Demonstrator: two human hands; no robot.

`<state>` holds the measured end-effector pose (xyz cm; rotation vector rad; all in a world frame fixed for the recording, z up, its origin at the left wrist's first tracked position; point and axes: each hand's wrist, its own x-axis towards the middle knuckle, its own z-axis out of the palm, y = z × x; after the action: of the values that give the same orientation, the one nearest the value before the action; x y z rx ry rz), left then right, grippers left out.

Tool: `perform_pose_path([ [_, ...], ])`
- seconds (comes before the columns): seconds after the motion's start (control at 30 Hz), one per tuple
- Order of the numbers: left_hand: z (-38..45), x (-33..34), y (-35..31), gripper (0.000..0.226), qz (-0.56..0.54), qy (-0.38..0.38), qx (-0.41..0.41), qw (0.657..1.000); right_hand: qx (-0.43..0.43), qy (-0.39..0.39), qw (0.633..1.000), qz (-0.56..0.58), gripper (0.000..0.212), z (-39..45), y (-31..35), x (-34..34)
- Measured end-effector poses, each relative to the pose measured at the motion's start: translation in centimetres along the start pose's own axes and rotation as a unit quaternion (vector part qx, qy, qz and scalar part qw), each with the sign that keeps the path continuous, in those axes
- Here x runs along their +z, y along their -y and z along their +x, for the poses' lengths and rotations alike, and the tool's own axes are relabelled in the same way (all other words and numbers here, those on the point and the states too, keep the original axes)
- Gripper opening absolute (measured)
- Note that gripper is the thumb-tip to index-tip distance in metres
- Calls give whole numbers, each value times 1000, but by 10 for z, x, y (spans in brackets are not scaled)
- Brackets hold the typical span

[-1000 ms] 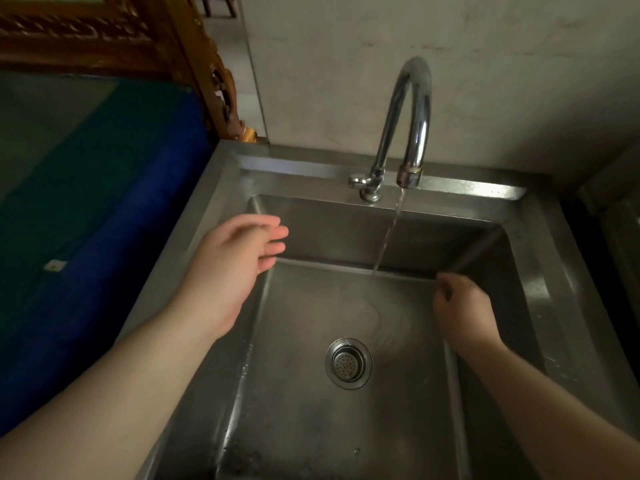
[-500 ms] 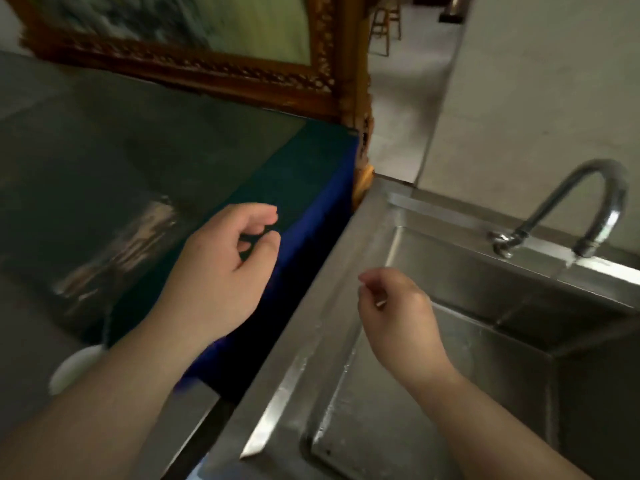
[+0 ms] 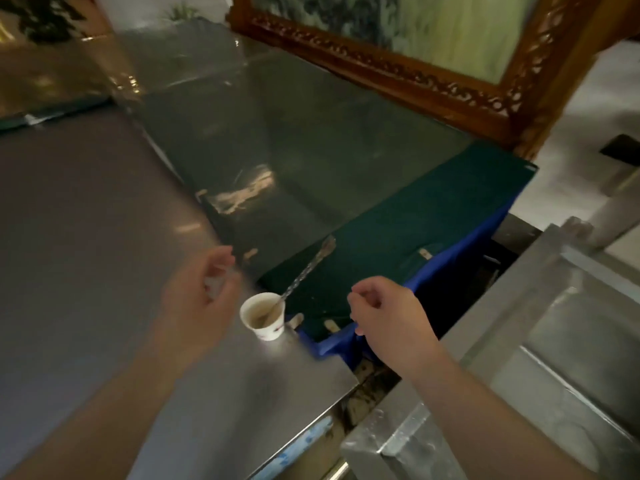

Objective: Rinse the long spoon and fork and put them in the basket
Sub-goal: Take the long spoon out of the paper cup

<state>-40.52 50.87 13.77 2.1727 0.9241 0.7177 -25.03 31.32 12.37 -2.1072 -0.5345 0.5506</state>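
Observation:
A long metal utensil (image 3: 304, 271) with an ornate handle stands tilted in a small white paper cup (image 3: 264, 317) of brownish liquid, near the steel counter's corner. Whether its submerged end is a spoon or a fork is hidden. My left hand (image 3: 201, 303) hovers just left of the cup, fingers loosely curled, holding nothing. My right hand (image 3: 388, 317) hangs just right of the cup over the gap, fingers curled and empty. No basket is in view.
The steel counter (image 3: 86, 237) fills the left. A glass-topped table with green and blue cloth (image 3: 415, 216) lies behind the cup. A carved wooden picture frame (image 3: 398, 74) leans at the back. The steel sink rim (image 3: 502, 306) is at right.
The view has swung left from the sink and running tap to the counter. Both hands moved left with it; the cup with the utensil has come into view between them.

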Motion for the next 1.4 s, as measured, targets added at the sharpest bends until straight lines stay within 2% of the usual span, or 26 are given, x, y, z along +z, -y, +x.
perform_pose_path([
  [0.1,-4,21,39,54,53,88,-57,993,56,23,997,47,13,24,9,27],
  [0.17,-5,32,58,80,91,156,-63,981,74,16,995,66,19,41,14,44],
  [0.23,-4,42,69,91,114,199,-67,971,70,7,995,66,25,54,16,55],
  [0.43,3,55,82,69,99,207,-47,972,66,-13,994,81,26,70,15,76],
  [0.7,5,61,99,68,97,205,-38,973,38,-3,997,66,24,68,16,81],
  [0.87,4,61,103,68,104,200,-20,974,71,-16,990,118,24,63,8,79],
  [1.2,5,61,104,68,105,209,-19,972,144,-45,951,270,24,51,0,70],
  [1.4,5,60,104,66,108,206,-24,972,145,-72,946,281,26,43,-1,62],
])
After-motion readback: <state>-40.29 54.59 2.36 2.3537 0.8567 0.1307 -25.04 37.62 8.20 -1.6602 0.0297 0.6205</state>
